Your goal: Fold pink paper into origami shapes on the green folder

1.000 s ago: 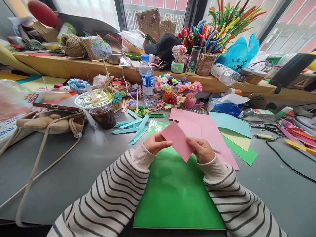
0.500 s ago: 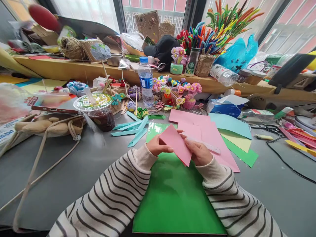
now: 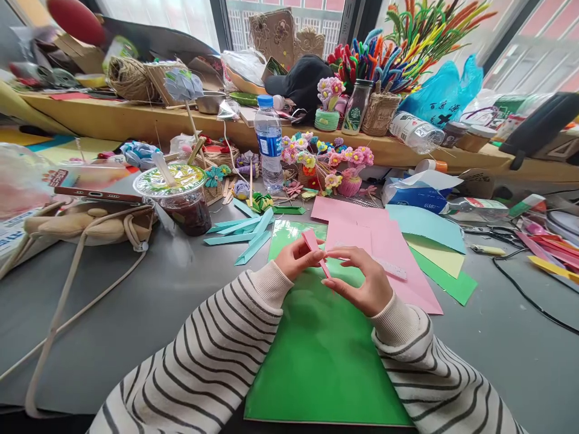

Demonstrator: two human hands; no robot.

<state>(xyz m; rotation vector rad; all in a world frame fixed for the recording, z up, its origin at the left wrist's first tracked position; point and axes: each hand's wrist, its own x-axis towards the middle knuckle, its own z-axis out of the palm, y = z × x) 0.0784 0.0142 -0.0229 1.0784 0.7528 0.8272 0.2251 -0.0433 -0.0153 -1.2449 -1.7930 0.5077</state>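
Observation:
My left hand [image 3: 296, 258] pinches a folded piece of pink paper [image 3: 312, 242], which is turned nearly edge-on. My right hand [image 3: 368, 282] is at the paper's right side, with thumb and fingertips spread along its edge and touching it. Both hands are above a glossy green board [image 3: 330, 355]. Partly behind my right hand, a clear ruler [image 3: 392, 269] rests on larger pink sheets [image 3: 414, 271]. To the left of the board lie several folded light-blue paper strips [image 3: 256, 246].
Blue, yellow and green paper [image 3: 452, 286] lies to the right, near scissors [image 3: 502, 235]. A drink cup [image 3: 181, 205] and a bag [image 3: 90, 226] with long cords stand on the left. Behind are a water bottle [image 3: 269, 147], craft flowers [image 3: 335, 163] and a crowded ledge [image 3: 158, 126].
The pink paper has turned from showing its broad face to nearly edge-on, and moved slightly left. My right hand's fingers have spread along its edge. The view has shifted slightly.

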